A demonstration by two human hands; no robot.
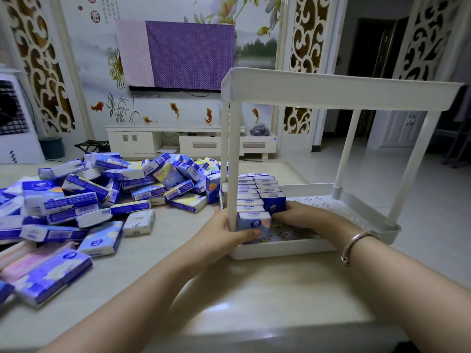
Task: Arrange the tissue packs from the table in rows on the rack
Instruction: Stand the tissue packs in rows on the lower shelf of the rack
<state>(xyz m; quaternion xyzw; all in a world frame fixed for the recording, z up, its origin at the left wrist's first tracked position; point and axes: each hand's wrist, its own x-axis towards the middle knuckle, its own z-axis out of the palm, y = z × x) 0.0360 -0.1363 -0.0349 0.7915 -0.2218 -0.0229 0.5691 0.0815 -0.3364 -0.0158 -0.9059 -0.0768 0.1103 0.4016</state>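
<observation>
Tissue packs [76, 200] heaped left on surface [254, 289] | our left hand [229, 234] and right hand [297, 216] grip nearest pack [253, 220], squaring 2 rows on rack [280, 248] lower shelf.

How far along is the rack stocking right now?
Early. Done: two rows of blue-and-white tissue packs stand in the white plastic rack's lower tray. In hand: the left hand and right hand press the front pack into its row. Left: the big loose pile of packs on the beige table.
</observation>
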